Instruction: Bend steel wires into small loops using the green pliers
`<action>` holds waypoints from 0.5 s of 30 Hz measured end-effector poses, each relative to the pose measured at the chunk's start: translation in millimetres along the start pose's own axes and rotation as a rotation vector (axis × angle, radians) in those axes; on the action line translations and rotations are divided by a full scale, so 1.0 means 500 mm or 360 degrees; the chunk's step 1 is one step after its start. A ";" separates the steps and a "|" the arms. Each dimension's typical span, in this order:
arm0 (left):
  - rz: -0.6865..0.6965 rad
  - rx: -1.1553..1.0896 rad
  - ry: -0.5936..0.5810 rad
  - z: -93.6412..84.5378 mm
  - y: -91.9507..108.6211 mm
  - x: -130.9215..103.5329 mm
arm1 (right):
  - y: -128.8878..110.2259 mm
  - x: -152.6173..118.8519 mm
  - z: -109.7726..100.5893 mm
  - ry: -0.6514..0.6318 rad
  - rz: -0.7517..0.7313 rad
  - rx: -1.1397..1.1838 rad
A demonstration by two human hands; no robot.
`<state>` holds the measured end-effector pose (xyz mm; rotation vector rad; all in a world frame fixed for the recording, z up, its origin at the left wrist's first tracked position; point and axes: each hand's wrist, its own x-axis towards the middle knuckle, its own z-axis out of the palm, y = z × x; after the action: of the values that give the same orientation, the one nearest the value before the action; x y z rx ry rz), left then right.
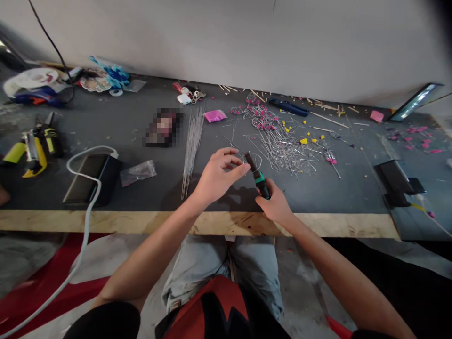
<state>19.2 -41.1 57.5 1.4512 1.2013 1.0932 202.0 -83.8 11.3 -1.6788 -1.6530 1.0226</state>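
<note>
My right hand (pixel 275 201) is wrapped round the black and green handle of a tool (pixel 260 181), whose dark upper end points away from me. Just left of that end is my left hand (pixel 224 172), its thumb and fingers brought together on a thin wire (pixel 257 159) that curves beside the tool. To the left of my hands lies a long bundle of straight thin wires (pixel 193 146). Beyond the tool, to the right, spreads a heap of wires (pixel 282 148) with pink and yellow pieces at their ends.
A pink packet (pixel 215 116) and keys (pixel 192 94) lie toward the wall. At left are a black box (pixel 93 176) with a white cable, a clear bag (pixel 138 173) and yellow-handled cutters (pixel 34 153). A black device (pixel 397 181) and an upright phone (pixel 414 103) stand at right.
</note>
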 end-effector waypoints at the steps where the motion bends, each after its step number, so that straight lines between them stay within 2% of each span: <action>1: -0.0023 -0.0028 -0.0059 -0.001 0.002 -0.002 | 0.000 0.000 0.000 0.0002 -0.0007 -0.0008; 10: -0.0215 -0.0658 -0.0366 -0.018 0.001 0.001 | -0.004 -0.001 -0.003 -0.0012 0.0008 0.0019; 13: -0.0162 -0.0616 -0.0337 -0.014 -0.006 0.005 | -0.002 -0.001 -0.003 -0.0018 0.0003 0.0015; 15: -0.0075 -0.0502 -0.0224 -0.005 -0.012 0.007 | 0.000 0.000 -0.003 -0.0017 -0.0008 0.0011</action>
<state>16.0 -36.8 52.6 1.2284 0.9137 1.0750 203.1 -83.5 11.8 -1.6668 -1.6579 1.0358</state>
